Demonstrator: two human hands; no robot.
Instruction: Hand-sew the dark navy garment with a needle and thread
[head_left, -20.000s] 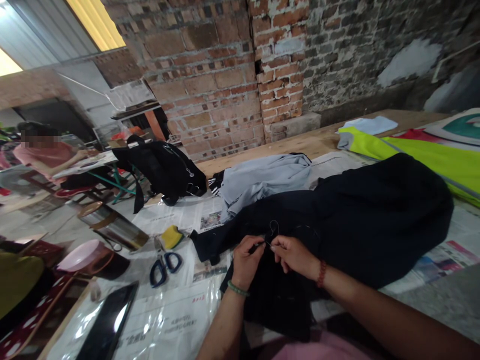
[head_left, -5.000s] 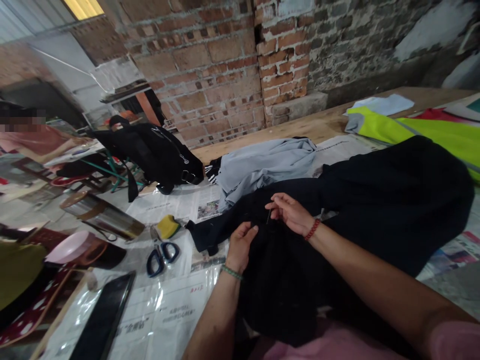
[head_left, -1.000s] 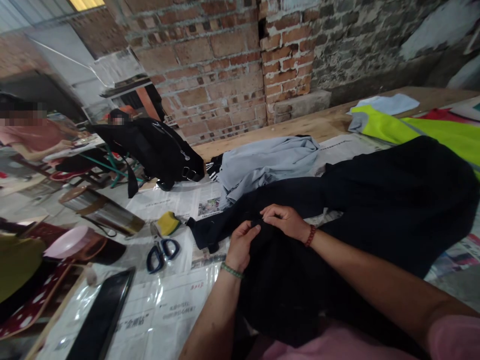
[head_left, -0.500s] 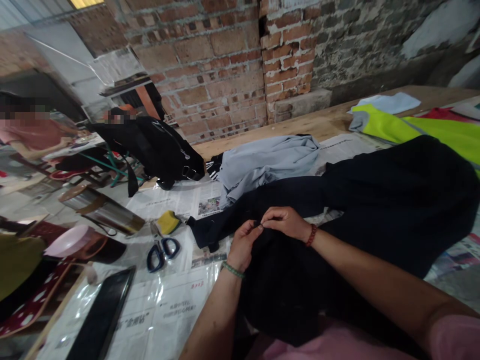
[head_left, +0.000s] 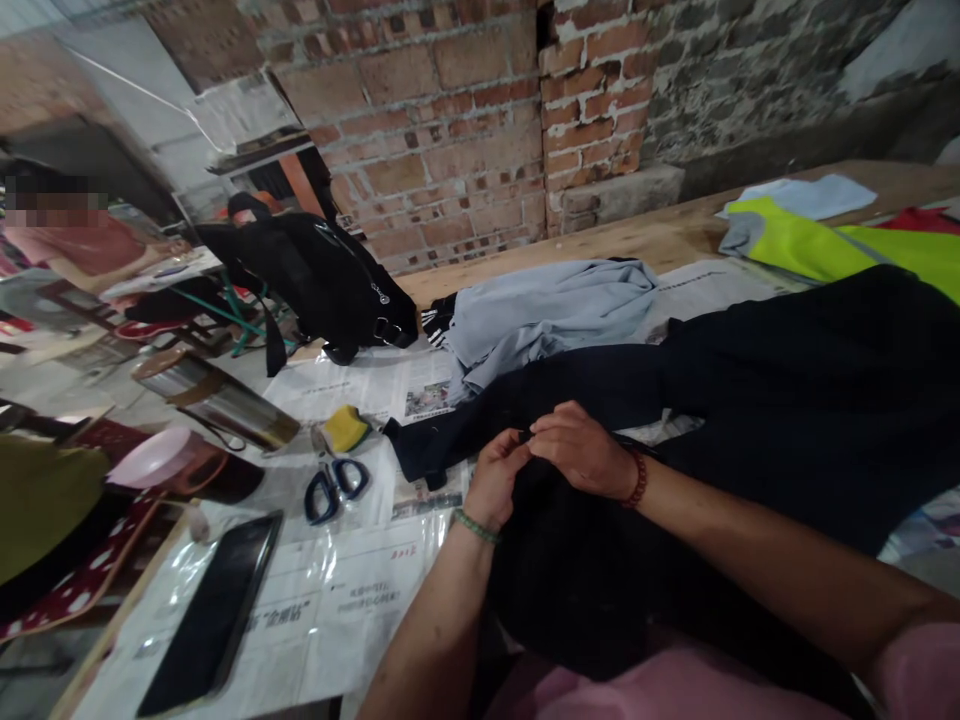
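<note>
My left hand [head_left: 495, 482] is closed, its thumb and finger pinching the edge of a dark garment [head_left: 577, 570] gathered over my lap. Against its fingertips comes my right hand [head_left: 583, 452], also pinched; whatever is between those fingers is too small to make out. Behind both hands a navy garment [head_left: 795, 390] lies spread over the table, one sleeve reaching left. Blue-handled scissors [head_left: 335, 490] rest to the left of my left hand, beside a yellow sponge [head_left: 346, 428].
Newspaper under clear plastic [head_left: 352, 620] covers the table. On it are a black phone [head_left: 214, 610], a steel flask [head_left: 217, 400], a pink-lidded cup [head_left: 210, 470], a black bag [head_left: 330, 275], folded grey clothes [head_left: 555, 305] and a neon-yellow garment [head_left: 799, 235]. A person [head_left: 97, 250] sits at the far left.
The view has shifted slightly, moving the scene a little rightward. My right hand has turned, its back now more toward me and its fingers more curled; both hands stay together.
</note>
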